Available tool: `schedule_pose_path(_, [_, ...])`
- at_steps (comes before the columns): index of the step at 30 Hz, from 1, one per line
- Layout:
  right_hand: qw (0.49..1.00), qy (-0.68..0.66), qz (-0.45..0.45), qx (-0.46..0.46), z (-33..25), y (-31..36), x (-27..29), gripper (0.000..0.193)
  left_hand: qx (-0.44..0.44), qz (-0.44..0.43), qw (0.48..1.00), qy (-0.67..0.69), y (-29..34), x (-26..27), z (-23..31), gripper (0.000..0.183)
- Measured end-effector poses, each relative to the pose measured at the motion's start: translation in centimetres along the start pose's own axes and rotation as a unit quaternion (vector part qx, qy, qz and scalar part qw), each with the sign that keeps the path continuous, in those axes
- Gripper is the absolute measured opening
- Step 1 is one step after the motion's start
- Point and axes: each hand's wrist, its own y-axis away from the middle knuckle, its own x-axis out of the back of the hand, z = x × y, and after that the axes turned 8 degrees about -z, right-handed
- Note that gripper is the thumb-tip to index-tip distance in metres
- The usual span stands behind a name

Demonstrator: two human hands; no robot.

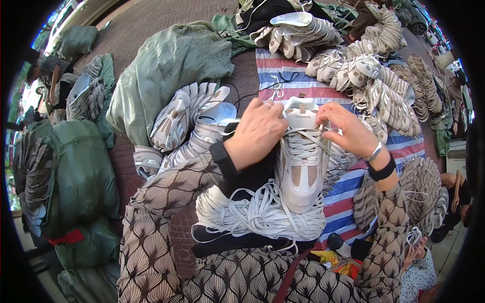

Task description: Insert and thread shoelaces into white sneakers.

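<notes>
A white and beige sneaker rests in front of me, toe toward me, on a pile of loose white shoelaces over dark cloth. A white shoelace runs across its tongue through the eyelets. My left hand is closed at the left edge of the sneaker's collar; its back hides the fingertips. At the upper right eyelets, my right hand bends thumb and forefinger together on the lace. Left of the sneaker lies a stack of similar shoe uppers.
A large green sack lies at the far left. Rows of shoe uppers cover a striped red, white and blue sheet at the right. More green bundles stand along the left. A person sits at the lower right.
</notes>
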Motion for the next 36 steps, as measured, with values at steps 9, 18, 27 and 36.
schedule_pose_path(9, [0.981,0.059,-0.177,0.057,3.1,-2.3,1.8,0.024,-0.262,-0.004,0.962,0.082,-2.9,0.7,-5.1,0.013])
schedule_pose_path(18, [0.975,0.071,-0.185,-0.102,2.9,-3.7,0.8,0.018,0.05,-0.211,0.902,0.373,-5.3,0.6,-3.5,0.02])
schedule_pose_path(27, [0.844,-0.448,0.195,-0.222,6.7,-10.8,3.5,0.015,0.105,0.079,0.776,0.616,-12.6,3.8,-5.9,0.014])
schedule_pose_path(36, [0.799,-0.513,0.29,-0.114,7.4,-13.7,5.8,0.008,0.123,0.108,0.715,0.679,-16.6,3.2,-7.3,0.026])
